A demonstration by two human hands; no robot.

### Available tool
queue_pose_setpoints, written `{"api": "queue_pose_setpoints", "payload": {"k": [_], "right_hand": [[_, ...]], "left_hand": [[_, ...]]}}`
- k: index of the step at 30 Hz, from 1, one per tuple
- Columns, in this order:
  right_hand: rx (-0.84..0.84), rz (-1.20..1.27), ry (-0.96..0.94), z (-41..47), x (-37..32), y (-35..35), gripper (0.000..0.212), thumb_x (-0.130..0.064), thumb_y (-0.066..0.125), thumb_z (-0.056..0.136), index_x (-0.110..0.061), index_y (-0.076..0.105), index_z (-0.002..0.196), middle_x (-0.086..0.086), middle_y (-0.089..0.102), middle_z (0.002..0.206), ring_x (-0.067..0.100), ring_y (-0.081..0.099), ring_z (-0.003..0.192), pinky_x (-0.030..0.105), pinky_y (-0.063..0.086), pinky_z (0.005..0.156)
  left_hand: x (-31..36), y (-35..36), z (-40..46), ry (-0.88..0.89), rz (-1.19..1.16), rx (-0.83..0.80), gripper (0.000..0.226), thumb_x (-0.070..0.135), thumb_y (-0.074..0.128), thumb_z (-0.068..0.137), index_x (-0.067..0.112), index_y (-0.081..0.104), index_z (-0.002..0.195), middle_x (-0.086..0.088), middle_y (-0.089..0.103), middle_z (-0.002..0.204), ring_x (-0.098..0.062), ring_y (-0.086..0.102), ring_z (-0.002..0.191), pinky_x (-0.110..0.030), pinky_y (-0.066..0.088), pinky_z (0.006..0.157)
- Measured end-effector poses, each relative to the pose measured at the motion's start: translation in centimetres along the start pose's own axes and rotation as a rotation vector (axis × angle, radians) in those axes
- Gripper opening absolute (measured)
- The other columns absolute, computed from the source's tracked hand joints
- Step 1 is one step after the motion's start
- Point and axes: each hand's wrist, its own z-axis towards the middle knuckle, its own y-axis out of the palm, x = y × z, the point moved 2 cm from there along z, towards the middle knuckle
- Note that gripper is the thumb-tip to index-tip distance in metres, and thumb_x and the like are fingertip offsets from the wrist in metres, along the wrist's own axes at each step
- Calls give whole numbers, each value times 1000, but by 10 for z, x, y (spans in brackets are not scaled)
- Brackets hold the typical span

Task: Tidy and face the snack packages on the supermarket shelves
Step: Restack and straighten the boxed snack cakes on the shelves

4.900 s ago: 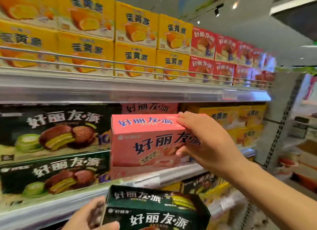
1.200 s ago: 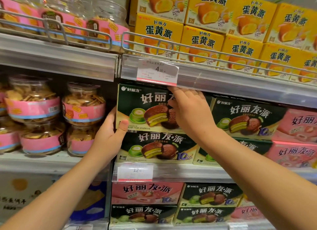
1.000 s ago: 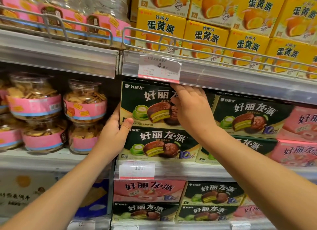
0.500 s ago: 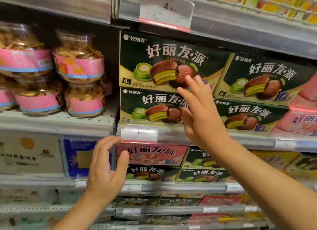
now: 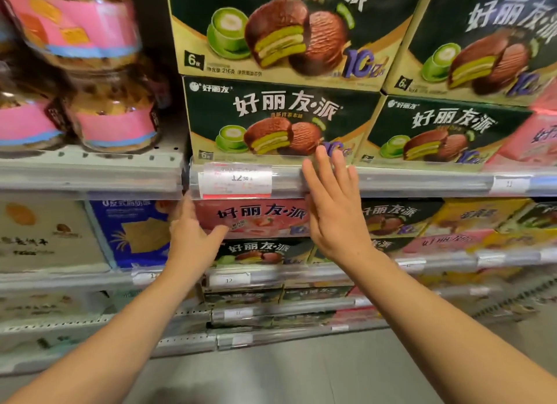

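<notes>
Both hands have dropped from the green pie boxes (image 5: pixel 271 118) toward the shelf below. Left hand (image 5: pixel 193 237), fingers straight, touches the pink pie box's (image 5: pixel 259 218) left end; right hand (image 5: pixel 334 210), fingers spread, hovers at its right end, before the shelf rail (image 5: pixel 422 182).

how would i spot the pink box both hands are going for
Find the shelf edge with the 12.50 price tag. Directly beneath it sits the pink box, between the left hand and right hand. Boxes right and below are dark green.
</notes>
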Motion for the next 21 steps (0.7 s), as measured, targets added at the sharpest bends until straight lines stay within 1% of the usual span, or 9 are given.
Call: {"api": "queue_pose_setpoints", "payload": {"k": [5, 7, 10, 12, 14, 16, 18, 19, 21], "right_hand": [[1, 23, 33, -2, -4, -1, 63, -5, 49, 89, -7, 30, 149, 10, 13, 158, 33, 6, 147, 52, 4, 119], [-1, 39, 47, -3, -4, -2, 61, -6, 49, 91, -8, 30, 149, 8, 12, 157, 32, 5, 147, 52, 5, 119], [-1, 47, 68, -4, -4, -1, 61, -7, 48, 92, -9, 29, 149, 6, 10, 157, 30, 3, 147, 52, 4, 119], [-13, 45, 83, -5, -5, 0, 62, -8, 48, 93, -10, 26, 150, 5, 7, 157, 27, -1, 147, 51, 2, 119], [-30, 49, 97, -5, -5, -1, 62, -9, 48, 94, -12, 24, 151, 4, 5, 158, 25, -4, 147, 51, 1, 119], [-47, 75, 121, -5, -7, -3, 59, -18, 46, 97, -12, 23, 151, 4, 4, 159, 24, -6, 147, 52, 1, 119], [-67, 179, 175, -10, -14, -4, 62, -31, 44, 99, -12, 19, 152, 4, 0, 160, 22, -9, 148, 51, -1, 119], [-68, 260, 204, -18, -20, -3, 65, -37, 44, 98, -12, 18, 153, 5, -2, 161, 22, -9, 148, 50, -1, 120], [-50, 401, 271, -44, -31, 0, 74, -45, 48, 94, -15, 15, 153, 4, -3, 162, 21, -7, 149, 46, 4, 120]], "left_hand": [[-3, -2, 5, 1, -162, 18, 90, 10, 83, 72, 30, 27, 140, 1, 56, 128, -20, 56, 117, -41, 45, 100], [-3, -5, 10, 4, -117, 26, 86, 8, 84, 71, 26, 34, 139, 13, 63, 104, -14, 62, 103, -35, 50, 89], [2, -10, 11, 20, -25, 38, 60, 7, 81, 74, 19, 54, 125, 20, 60, 84, -13, 65, 89, -25, 48, 72], [7, -14, 7, 9, -82, 17, 30, 7, 80, 75, 21, 67, 98, 15, 63, 81, -20, 67, 92, -27, 49, 74], [9, -21, 1, 29, -115, 42, 23, 15, 83, 73, 21, 66, 87, 8, 66, 83, -22, 67, 89, -30, 50, 73], [6, -33, -10, 83, -66, 89, 38, 24, 86, 71, 22, 61, 100, 5, 66, 93, -18, 63, 89, -35, 50, 76], [-7, -48, -25, 88, -85, 101, 65, 23, 87, 69, 28, 53, 124, 16, 63, 100, -2, 61, 89, -29, 48, 78], [-16, -55, -35, 62, -133, 89, 74, 20, 87, 68, 31, 49, 131, 23, 61, 99, 5, 59, 90, -24, 46, 77], [-37, -64, -51, 0, -196, 32, 80, 17, 86, 68, 39, 46, 133, 27, 60, 104, 6, 60, 96, -21, 45, 76]]}}
